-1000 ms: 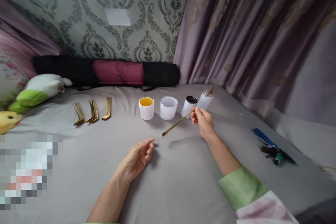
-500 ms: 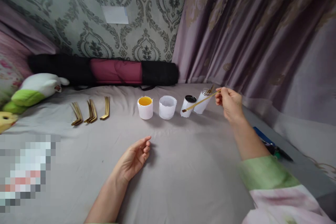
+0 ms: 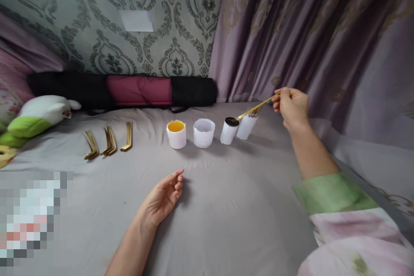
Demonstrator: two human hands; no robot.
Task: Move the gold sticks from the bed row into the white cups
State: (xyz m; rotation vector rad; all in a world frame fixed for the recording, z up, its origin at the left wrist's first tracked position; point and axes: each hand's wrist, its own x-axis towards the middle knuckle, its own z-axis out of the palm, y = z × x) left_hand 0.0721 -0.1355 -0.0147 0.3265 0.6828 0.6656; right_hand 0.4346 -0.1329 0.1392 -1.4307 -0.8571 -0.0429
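Observation:
My right hand (image 3: 293,105) pinches the far end of a thin paintbrush (image 3: 258,106) with a gold-coloured handle. The brush slants down to the left, its tip at the mouth of a white can (image 3: 228,133) with a dark inside. Just behind that can to the right leans a second white can (image 3: 247,127), with several thin sticks standing in it. My left hand (image 3: 164,196) rests on the grey sheet, palm sideways, fingers loosely curled and apart, holding nothing. Beyond it stand a white cup of yellow-orange stuff (image 3: 176,137) and a whitish translucent cup (image 3: 204,134).
Three bundles of bent gold-coloured sticks, including the rightmost bundle (image 3: 128,136), lie at the left. A black and maroon roll (image 3: 139,89) lies along the wall. A white and green plush toy (image 3: 39,112) sits at the left edge. Purple curtains (image 3: 291,30) hang at the right.
My right hand has risen and moved right. The brush tip has gone from in front of the dark can up to its mouth. My left hand has stayed about where it was.

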